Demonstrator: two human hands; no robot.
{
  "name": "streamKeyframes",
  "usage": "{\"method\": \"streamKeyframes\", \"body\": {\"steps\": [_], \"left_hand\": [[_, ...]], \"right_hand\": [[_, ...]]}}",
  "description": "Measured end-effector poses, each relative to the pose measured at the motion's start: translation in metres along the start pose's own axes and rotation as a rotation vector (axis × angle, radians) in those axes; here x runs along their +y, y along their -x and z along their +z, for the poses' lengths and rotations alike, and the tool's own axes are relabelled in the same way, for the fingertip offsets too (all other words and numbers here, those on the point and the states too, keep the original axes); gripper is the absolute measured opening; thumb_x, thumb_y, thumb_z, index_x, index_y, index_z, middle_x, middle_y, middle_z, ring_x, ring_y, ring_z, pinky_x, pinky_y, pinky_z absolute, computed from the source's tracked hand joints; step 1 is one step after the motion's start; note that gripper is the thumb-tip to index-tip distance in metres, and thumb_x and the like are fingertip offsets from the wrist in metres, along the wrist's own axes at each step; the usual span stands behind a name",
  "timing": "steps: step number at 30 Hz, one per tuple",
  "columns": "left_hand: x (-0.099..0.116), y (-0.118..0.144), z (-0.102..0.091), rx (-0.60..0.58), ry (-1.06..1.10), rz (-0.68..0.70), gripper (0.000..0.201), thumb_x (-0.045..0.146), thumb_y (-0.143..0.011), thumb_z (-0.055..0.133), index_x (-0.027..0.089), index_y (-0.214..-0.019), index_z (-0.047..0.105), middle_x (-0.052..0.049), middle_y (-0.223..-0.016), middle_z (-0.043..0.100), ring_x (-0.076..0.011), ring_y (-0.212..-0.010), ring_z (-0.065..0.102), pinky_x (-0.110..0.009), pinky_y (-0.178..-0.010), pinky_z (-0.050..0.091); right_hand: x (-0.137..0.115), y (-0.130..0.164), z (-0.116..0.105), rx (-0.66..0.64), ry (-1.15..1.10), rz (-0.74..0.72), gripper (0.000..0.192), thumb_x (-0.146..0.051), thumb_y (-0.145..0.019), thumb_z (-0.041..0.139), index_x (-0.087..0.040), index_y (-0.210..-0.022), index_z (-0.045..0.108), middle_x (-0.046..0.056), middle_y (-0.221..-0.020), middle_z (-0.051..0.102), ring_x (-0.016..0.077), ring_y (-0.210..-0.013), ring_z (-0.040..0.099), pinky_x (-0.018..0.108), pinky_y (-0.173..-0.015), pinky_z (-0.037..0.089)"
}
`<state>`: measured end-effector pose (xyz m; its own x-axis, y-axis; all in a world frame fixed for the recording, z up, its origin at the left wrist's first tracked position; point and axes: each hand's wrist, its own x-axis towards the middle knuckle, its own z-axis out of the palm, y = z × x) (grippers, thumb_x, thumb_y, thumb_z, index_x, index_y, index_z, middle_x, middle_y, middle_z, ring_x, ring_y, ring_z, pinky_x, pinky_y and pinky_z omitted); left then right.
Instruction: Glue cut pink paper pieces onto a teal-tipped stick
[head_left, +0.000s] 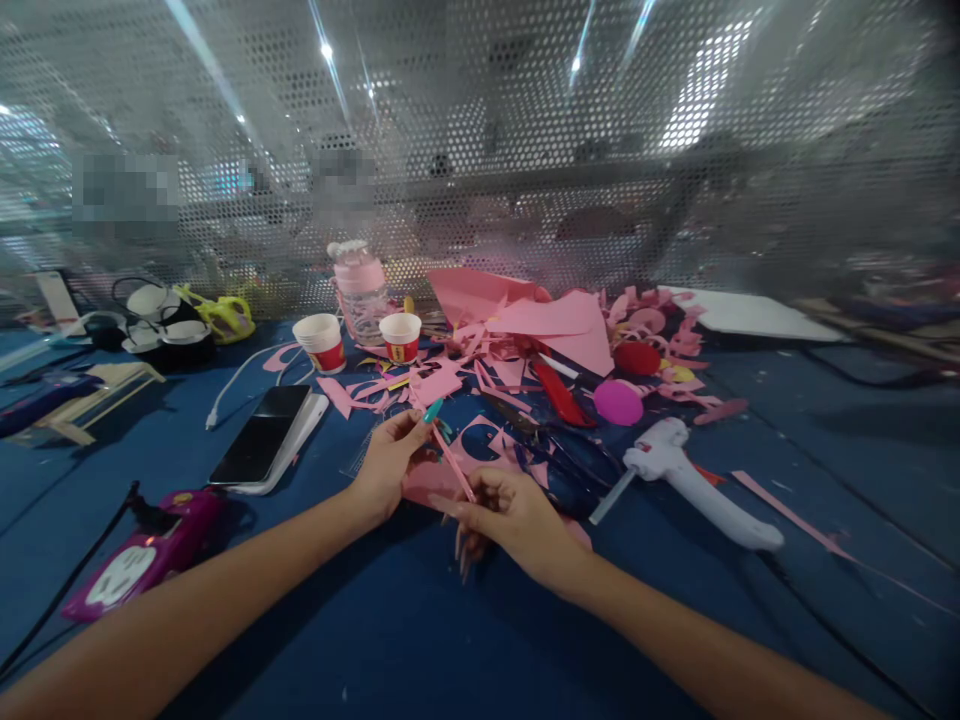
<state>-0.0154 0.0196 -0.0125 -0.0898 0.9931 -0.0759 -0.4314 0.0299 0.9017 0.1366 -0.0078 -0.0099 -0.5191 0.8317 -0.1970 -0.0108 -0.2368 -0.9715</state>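
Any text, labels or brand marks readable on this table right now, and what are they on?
None can be read.
Two paper cups: red bands with a yellow mark, too blurred.
Purple device: white panel, nothing legible.
Phone: dark screen.
Glue gun: no visible lettering.

Glue gun [694, 478], phone [260, 444] — two paper cups [323, 342].

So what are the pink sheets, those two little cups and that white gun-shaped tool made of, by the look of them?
The pink sheets look like matte paper or thin craft foam: flat, cut into curling scraps; which of the two is unclear. The two cups seem to be printed paper, white inside with red bands. The white gun-shaped tool looks like smooth moulded plastic with a slight sheen.
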Motion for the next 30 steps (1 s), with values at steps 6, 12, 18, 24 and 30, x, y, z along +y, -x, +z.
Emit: {"method": "streamKeyframes", "body": {"steps": [6,12,18,24,30], "left_hand": [[-0.001,0.001,-0.001,-0.011,-0.028,0.013,0.028,0.033,-0.056,0.074,0.013,-0.066,0.057,0.003,-0.063,0.058,-0.0064,-0.054,0.052,-0.017,-0.05,0.044],[-0.004,0.004,-0.002,-0.152,-0.113,0.008,0.021,0.028,-0.059,0.073,0.013,-0.068,0.062,0.001,-0.062,0.06,-0.0073,-0.053,0.054,-0.019,-0.054,0.045],[-0.003,0.007,-0.001,-0.217,-0.142,0.022,0.019,0.027,-0.061,0.072,0.015,-0.072,0.064,0.0,-0.066,0.064,-0.0095,-0.058,0.058,-0.022,-0.061,0.047],[-0.002,0.011,-0.002,-0.258,-0.27,0.055,0.015,0.026,-0.063,0.07,0.016,-0.074,0.067,-0.002,-0.072,0.067,-0.0114,-0.064,0.06,-0.022,-0.063,0.047],[-0.003,0.011,-0.002,-0.249,-0.31,0.07,0.015,0.028,-0.063,0.07,0.016,-0.073,0.068,-0.002,-0.07,0.067,-0.0123,-0.063,0.06,-0.023,-0.063,0.048]], "right_hand": [[-0.005,0.003,0.002,0.005,-0.012,-0.002,0.04,-0.051,-0.064,0.063,-0.013,-0.063,0.053,-0.004,-0.048,0.055,0.0065,-0.039,0.054,0.018,-0.041,0.046],[-0.002,0.002,0.001,0.059,0.051,0.048,0.039,-0.05,-0.063,0.065,-0.015,-0.061,0.048,-0.006,-0.043,0.051,0.005,-0.034,0.05,0.016,-0.036,0.042],[0.002,0.0,-0.001,0.065,0.137,0.036,0.035,-0.046,-0.067,0.063,-0.014,-0.063,0.05,-0.007,-0.041,0.048,0.0039,-0.031,0.047,0.014,-0.032,0.037],[0.001,0.001,-0.001,0.059,0.165,0.015,0.036,-0.047,-0.064,0.065,-0.015,-0.064,0.048,-0.008,-0.04,0.047,0.0038,-0.031,0.044,0.014,-0.032,0.036],[0.001,0.001,-0.001,0.044,0.172,-0.008,0.038,-0.05,-0.061,0.066,-0.015,-0.064,0.05,-0.008,-0.04,0.047,0.0045,-0.031,0.043,0.015,-0.032,0.035]]}}
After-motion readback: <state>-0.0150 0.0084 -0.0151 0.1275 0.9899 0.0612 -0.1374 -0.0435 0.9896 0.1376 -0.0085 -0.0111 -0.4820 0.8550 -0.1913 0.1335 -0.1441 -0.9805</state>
